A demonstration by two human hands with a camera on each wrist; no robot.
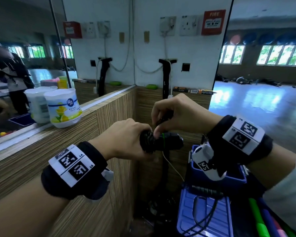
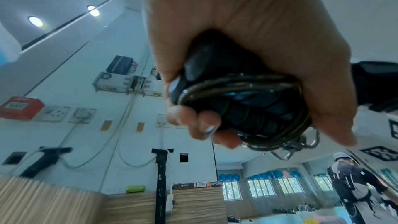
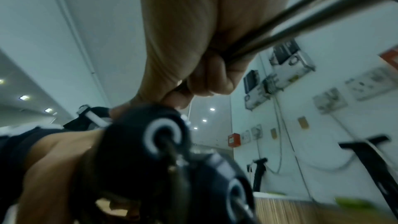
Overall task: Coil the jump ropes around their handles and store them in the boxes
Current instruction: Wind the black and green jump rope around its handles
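Observation:
My left hand grips two black jump rope handles held together at chest height, with the dark rope coiled round them. My right hand is just above the handles and pinches a loop of the rope; its fingertips touch the coil. In the right wrist view the handle ends face the camera, blurred. A blue box stands open below my right wrist. A blue lid lies in front of it with another black rope across it.
A wood-grain ledge runs along a mirror on the left, bearing a white air freshener jar. A black pump stands in the corner. Coloured sticks lie at the lower right. A thin pale cable hangs below the handles.

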